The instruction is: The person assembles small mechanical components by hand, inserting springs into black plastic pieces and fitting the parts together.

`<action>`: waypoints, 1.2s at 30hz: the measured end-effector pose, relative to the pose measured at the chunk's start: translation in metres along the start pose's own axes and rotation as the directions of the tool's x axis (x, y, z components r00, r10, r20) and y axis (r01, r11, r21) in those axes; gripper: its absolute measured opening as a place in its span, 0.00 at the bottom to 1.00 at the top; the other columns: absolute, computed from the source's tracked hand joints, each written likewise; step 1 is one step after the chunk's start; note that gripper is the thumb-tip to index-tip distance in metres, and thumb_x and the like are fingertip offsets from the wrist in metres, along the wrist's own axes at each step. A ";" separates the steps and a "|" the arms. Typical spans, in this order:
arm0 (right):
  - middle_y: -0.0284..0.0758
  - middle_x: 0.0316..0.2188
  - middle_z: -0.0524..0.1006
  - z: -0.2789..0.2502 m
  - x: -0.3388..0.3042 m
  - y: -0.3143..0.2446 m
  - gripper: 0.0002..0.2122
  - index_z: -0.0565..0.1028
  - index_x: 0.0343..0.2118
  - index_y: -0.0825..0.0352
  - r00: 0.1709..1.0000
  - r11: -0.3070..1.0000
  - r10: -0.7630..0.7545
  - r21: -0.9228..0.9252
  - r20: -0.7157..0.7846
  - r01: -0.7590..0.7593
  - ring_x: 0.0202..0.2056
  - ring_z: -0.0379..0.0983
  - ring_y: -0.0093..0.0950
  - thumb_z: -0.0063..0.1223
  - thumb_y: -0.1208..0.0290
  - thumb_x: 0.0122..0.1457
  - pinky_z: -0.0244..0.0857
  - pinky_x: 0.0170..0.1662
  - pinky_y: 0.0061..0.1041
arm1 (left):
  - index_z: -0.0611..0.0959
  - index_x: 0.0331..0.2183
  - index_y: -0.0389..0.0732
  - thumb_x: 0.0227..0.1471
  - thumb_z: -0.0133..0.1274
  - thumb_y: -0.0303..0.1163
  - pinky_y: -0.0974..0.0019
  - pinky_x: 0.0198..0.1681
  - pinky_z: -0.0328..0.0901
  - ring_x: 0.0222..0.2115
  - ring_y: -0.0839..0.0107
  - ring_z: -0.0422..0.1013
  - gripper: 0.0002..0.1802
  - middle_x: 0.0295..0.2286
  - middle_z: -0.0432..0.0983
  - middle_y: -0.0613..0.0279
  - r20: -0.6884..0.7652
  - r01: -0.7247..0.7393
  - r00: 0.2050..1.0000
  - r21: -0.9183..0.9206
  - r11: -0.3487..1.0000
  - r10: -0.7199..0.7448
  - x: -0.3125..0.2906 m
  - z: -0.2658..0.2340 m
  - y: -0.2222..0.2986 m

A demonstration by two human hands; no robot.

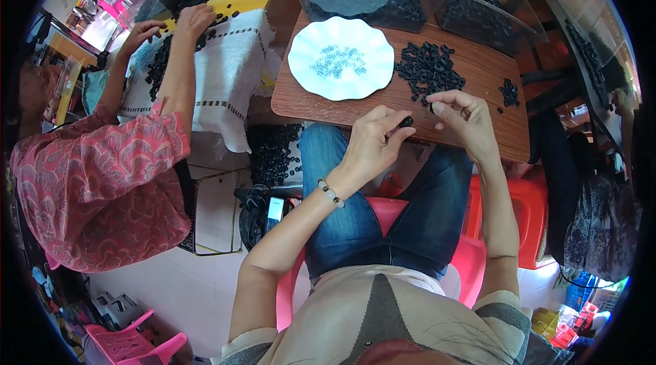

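My left hand point(374, 139), with a beaded bracelet at the wrist, pinches a small black part point(406, 122) between thumb and fingertips just off the table's front edge. Close by on the right, my right hand point(465, 119) has its thumb and forefinger together on another small dark part point(432, 107), mostly hidden by the fingers. Beyond the hands lies a loose pile of black ring-shaped parts point(429, 70) on the brown wooden table point(328, 112). Left of that pile stands a white wavy-rimmed plate point(301, 58) with many tiny pale pieces point(338, 62) in it.
Clear bins point(369, 0) of black parts line the table's back. A smaller black heap point(508, 92) sits at its right. On the left, a co-worker in a red patterned shirt point(102, 180) handles black parts at a cloth-covered surface point(229, 78). A red stool point(529, 218) stands right of my legs.
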State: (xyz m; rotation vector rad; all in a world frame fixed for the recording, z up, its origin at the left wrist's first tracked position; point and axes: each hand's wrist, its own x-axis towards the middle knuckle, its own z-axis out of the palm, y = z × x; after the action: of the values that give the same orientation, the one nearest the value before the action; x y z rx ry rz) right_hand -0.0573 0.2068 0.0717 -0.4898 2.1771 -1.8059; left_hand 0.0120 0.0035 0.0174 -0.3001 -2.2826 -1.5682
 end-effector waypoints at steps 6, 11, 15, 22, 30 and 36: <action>0.30 0.32 0.81 0.009 -0.015 -0.001 0.09 0.82 0.43 0.70 0.999 0.997 0.045 0.069 0.010 -0.046 0.32 0.75 0.15 0.61 0.73 0.63 0.71 0.35 0.17 | 0.86 0.44 0.36 0.51 0.65 0.25 0.63 0.31 0.69 0.28 0.60 0.76 0.15 0.32 0.81 0.52 -0.026 -0.073 0.997 0.000 0.997 0.073 0.000 0.000 0.003; 0.29 0.31 0.82 0.020 -0.021 -0.006 0.08 0.82 0.43 0.70 0.997 0.996 0.069 0.060 -0.020 -0.068 0.32 0.75 0.15 0.61 0.74 0.63 0.70 0.36 0.16 | 0.84 0.41 0.34 0.52 0.63 0.25 0.56 0.32 0.68 0.30 0.51 0.75 0.12 0.28 0.76 0.50 -0.035 -0.099 0.995 -0.052 0.994 0.097 0.000 -0.003 0.005; 0.29 0.33 0.82 0.023 -0.023 0.000 0.08 0.82 0.43 0.70 1.000 0.999 -0.031 0.044 0.001 0.031 0.33 0.75 0.15 0.61 0.75 0.63 0.69 0.36 0.15 | 0.84 0.41 0.35 0.52 0.62 0.24 0.56 0.33 0.69 0.31 0.51 0.75 0.13 0.29 0.77 0.50 -0.006 -0.080 0.997 -0.060 0.995 0.079 -0.002 -0.003 0.005; 0.31 0.34 0.83 0.033 -0.031 0.001 0.08 0.81 0.44 0.70 0.999 1.000 -0.001 0.009 -0.035 0.001 0.35 0.77 0.15 0.60 0.77 0.63 0.70 0.37 0.16 | 0.86 0.44 0.36 0.50 0.60 0.19 0.61 0.39 0.72 0.36 0.55 0.79 0.16 0.35 0.82 0.51 -0.018 -0.090 0.996 -0.036 0.995 0.090 -0.001 0.001 0.006; 0.32 0.33 0.83 0.026 -0.034 -0.005 0.09 0.82 0.44 0.72 0.999 0.999 -0.027 -0.041 -0.046 0.025 0.34 0.77 0.16 0.60 0.77 0.63 0.72 0.37 0.17 | 0.87 0.43 0.35 0.51 0.61 0.19 0.63 0.37 0.71 0.33 0.59 0.78 0.15 0.33 0.82 0.51 -0.010 -0.090 0.996 -0.057 0.994 0.089 -0.001 0.002 0.007; 0.29 0.31 0.82 0.023 -0.036 -0.005 0.07 0.81 0.42 0.71 0.995 0.999 -0.042 -0.023 -0.090 0.040 0.31 0.75 0.14 0.61 0.75 0.63 0.71 0.33 0.16 | 0.87 0.44 0.37 0.51 0.63 0.21 0.67 0.39 0.71 0.35 0.66 0.79 0.16 0.34 0.83 0.54 0.018 -0.034 0.999 -0.049 0.998 0.035 -0.003 0.002 0.011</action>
State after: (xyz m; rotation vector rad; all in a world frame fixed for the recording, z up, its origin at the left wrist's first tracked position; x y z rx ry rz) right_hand -0.0149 0.2008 0.0720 -0.4692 2.2639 -1.8616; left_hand 0.0179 0.0095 0.0246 -0.3667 -2.2439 -1.6126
